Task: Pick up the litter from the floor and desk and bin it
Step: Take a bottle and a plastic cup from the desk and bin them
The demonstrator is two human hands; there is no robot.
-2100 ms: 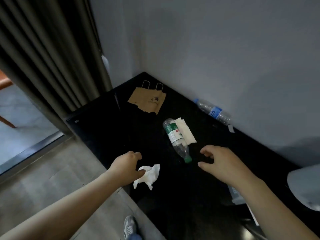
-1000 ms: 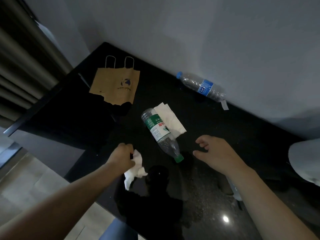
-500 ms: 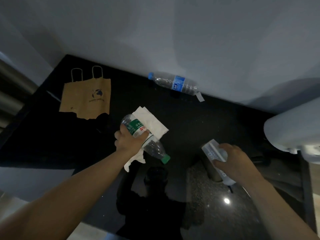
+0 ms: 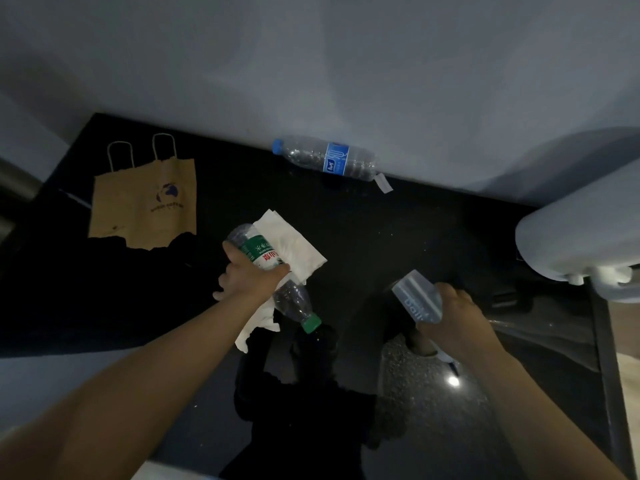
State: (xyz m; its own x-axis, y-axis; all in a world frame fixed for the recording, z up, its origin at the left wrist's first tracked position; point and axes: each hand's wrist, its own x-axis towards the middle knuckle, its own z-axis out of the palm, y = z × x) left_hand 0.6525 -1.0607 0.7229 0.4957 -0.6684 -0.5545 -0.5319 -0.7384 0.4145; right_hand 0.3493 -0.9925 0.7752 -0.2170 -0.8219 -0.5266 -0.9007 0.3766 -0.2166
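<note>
On the black tabletop (image 4: 398, 237), just left of centre, the left hand (image 4: 249, 278) grips a green-labelled bottle (image 4: 263, 254) round its middle. Its fingers (image 4: 231, 252) are clamped over the label. The bottle is tilted, its base towards eleven o'clock and its green cap towards five o'clock. A crumpled tissue (image 4: 258, 322) sticks out from under the same hand and hangs towards six o'clock. Whether the bottle touches the tabletop cannot be told.

Just beside the bottle at one o'clock lies a flat napkin (image 4: 294, 244), which passes partly under the bottle.

At four o'clock from centre, the right hand (image 4: 457, 317) holds a translucent plastic packet (image 4: 415, 299) with pale lettering. Its fingers (image 4: 446, 291) are curled round the packet's lower end, and the free end points to eleven o'clock.

A torn brown paper bag (image 4: 149, 202) lies flat at ten o'clock, handles towards the wall (image 4: 346, 64). A blue-labelled bottle (image 4: 329, 159) lies on its side at twelve o'clock, against the foot of the wall, its cap to nine o'clock. A white rounded object (image 4: 581, 237) stands at three o'clock; what it is cannot be told.
</note>
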